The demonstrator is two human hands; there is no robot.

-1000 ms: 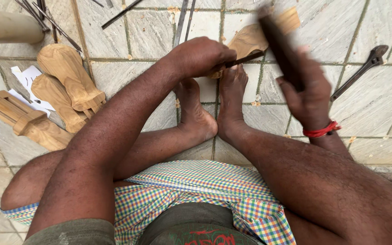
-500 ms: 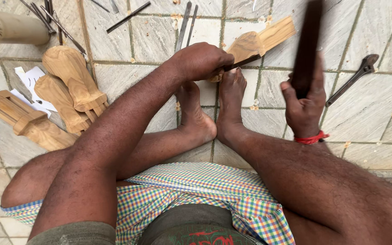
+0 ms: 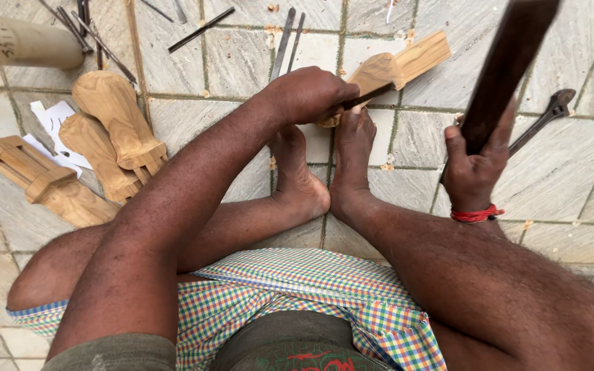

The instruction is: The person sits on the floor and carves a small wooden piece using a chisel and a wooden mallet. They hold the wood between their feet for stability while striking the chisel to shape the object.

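Setting: grey stone-tiled floor (image 3: 242,130), seen from above, with a person seated on it, bare feet (image 3: 324,172) drawn together.
Left hand: the left hand (image 3: 307,93) is clenched around a thin dark chisel (image 3: 366,96), its tip set against the pale wooden workpiece (image 3: 397,69).
Workpiece: lies on the tiles just beyond the toes, tilted up to the right.
Right hand: the right hand (image 3: 476,168), a red thread (image 3: 477,215) at the wrist, grips a dark wooden mallet (image 3: 510,62) raised upright, apart from the chisel.
Left of frame: carved wooden pieces (image 3: 115,127) lie side by side near a small slatted frame (image 3: 18,165).
Far edge: loose metal rods (image 3: 201,29) lie scattered; a dark metal tool (image 3: 548,117) rests on the floor beyond the mallet.
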